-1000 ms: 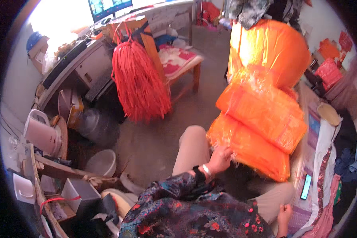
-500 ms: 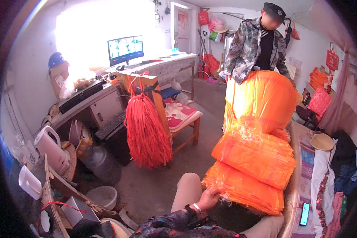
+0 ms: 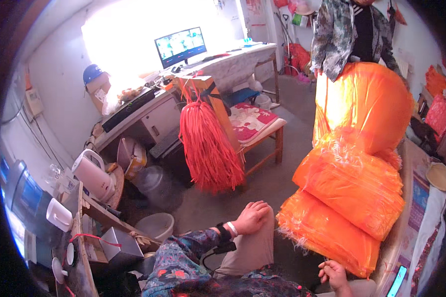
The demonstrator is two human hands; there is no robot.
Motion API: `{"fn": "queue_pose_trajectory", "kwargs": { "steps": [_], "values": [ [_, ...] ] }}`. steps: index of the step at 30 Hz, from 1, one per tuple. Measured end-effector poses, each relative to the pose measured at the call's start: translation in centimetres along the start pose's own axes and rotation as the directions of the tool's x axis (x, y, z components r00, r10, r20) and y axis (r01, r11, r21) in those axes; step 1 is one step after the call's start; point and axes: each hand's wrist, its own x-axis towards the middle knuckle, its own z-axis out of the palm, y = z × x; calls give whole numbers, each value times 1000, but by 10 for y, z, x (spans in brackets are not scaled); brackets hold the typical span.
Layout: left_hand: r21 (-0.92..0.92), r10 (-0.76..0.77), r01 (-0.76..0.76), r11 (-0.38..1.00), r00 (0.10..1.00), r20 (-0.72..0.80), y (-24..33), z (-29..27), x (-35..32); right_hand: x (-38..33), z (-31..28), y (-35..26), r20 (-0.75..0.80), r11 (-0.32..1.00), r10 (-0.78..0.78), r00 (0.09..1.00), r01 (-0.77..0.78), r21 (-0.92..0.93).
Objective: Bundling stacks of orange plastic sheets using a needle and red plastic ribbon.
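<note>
My left hand (image 3: 252,217) lies on my left knee with its fingers extended over it, holding nothing. At the near edge of the orange sacks, my right hand (image 3: 333,273) has its fingers curled in. Whether it grips a thin strand or nothing, I cannot make out. A lower stack of folded orange mesh sacks (image 3: 332,232) lies in front of me, its frayed left edge near my left knee. On it rests another folded stack (image 3: 349,180). Behind them rises a big rounded orange bundle (image 3: 366,106), with a person in a camouflage jacket (image 3: 329,37) standing over it.
Red strips (image 3: 208,146) hang in a bunch beside a cushioned wooden seat (image 3: 252,121). Along the left stand a pink kettle (image 3: 93,171), a white cup (image 3: 59,214), a pale bucket (image 3: 156,226) and a grey box (image 3: 121,245). A lit phone (image 3: 397,282) lies at right.
My left hand has left the lower sack stack's edge and moved onto my knee. My right hand has come into sight below the stack. The view has turned, shifting the room rightward.
</note>
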Motion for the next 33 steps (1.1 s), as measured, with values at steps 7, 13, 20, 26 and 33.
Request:
{"fn": "queue_pose_trajectory", "kwargs": {
  "steps": [7, 13, 20, 26, 33],
  "values": [
    [104, -31, -5, 995, 940, 340, -3, 16, 41, 143, -66, 117, 653, 682, 401, 642, -686, 256],
    [-42, -26, 50, 998, 893, 450, -26, 20, 72, 193, -58, 120, 720, 861, 193, 667, -466, 202],
    [58, -192, 189, 980, 842, 504, -18, 25, 86, 189, -68, 89, 715, 994, -88, 693, 12, 111],
    [119, -199, 166, 979, 911, 360, 5, 15, 38, 139, -42, 112, 731, 890, -341, 591, 454, 48],
    [164, -351, 354, 921, 935, -49, 35, 11, -20, 32, -11, 50, 446, 995, 96, 890, -84, -46]
  ]
}}
